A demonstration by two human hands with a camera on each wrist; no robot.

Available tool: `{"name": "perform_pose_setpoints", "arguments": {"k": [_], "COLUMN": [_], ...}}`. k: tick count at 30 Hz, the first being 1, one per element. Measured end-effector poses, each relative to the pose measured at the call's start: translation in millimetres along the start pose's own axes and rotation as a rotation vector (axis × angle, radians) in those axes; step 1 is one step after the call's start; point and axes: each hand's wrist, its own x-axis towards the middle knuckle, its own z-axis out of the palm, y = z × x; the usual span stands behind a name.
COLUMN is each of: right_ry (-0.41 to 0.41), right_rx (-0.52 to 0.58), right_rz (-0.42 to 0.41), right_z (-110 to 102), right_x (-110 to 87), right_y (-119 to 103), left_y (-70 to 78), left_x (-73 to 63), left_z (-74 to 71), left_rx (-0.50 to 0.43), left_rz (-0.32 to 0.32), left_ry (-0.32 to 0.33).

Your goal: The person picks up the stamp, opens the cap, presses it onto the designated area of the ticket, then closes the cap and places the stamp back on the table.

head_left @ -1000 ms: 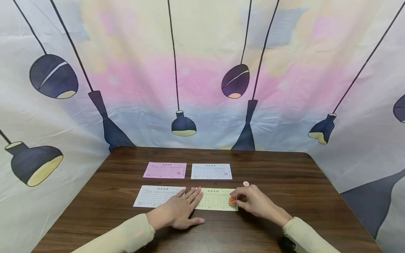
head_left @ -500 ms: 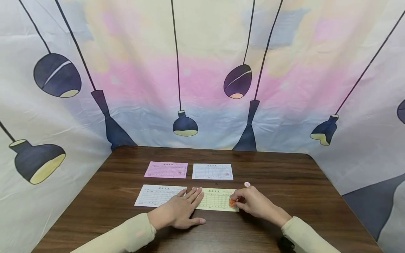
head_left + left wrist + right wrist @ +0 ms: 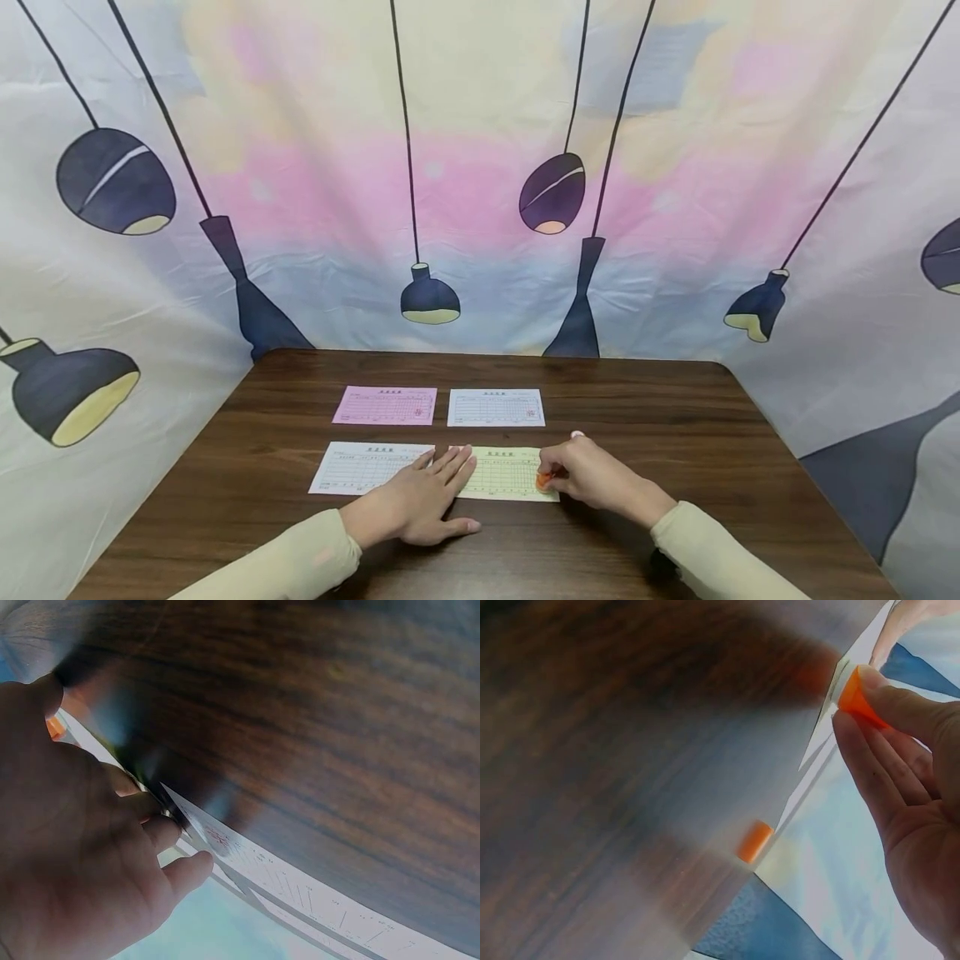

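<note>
My right hand [image 3: 596,473] pinches an orange stamp [image 3: 543,482] between thumb and fingers, its base down on the right part of a yellow printed form [image 3: 498,475]. In the right wrist view, the stamp [image 3: 859,697] shows a pale base against the paper. Flat on the table, my left hand [image 3: 423,497] has its fingers spread, the fingertips resting over the yellow form's left edge and the right end of a white form [image 3: 352,468]. The paper under the stamp is hidden.
Behind lie a pink form [image 3: 386,406] and another white form [image 3: 495,408], each with a red mark at its right. A small orange cylinder [image 3: 755,841] stands on the wooden table [image 3: 637,400], mostly hidden behind my right hand in the head view.
The right hand has leaned slightly left over the stamp, covering more of the small orange cylinder behind it. The left hand stays in place. The head view has shifted a little.
</note>
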Motion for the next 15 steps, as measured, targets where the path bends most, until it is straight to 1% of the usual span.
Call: {"name": "perform_pose_setpoints", "arguments": {"k": [3, 5, 10, 15], "right_ry": [0.011, 0.004, -0.046, -0.058], "right_rx": [-0.022, -0.019, 0.034, 0.033], "right_rz": [-0.012, -0.004, 0.033, 0.043], "right_z": [-0.8, -1.8, -3.7, -4.1], "right_x": [2.2, 3.1, 5.7, 7.3], "right_y": [-0.5, -0.7, -2.4, -3.1], "left_y": [0.0, 0.3, 1.0, 1.6], "left_x": [-1.6, -2.3, -3.3, -2.5], "left_z": [-0.5, -1.0, -1.7, -1.4], "left_rx": [-0.002, -0.001, 0.004, 0.008], "left_rz": [-0.001, -0.002, -0.004, -0.003], "left_ry": [0.004, 0.005, -0.001, -0.003]}}
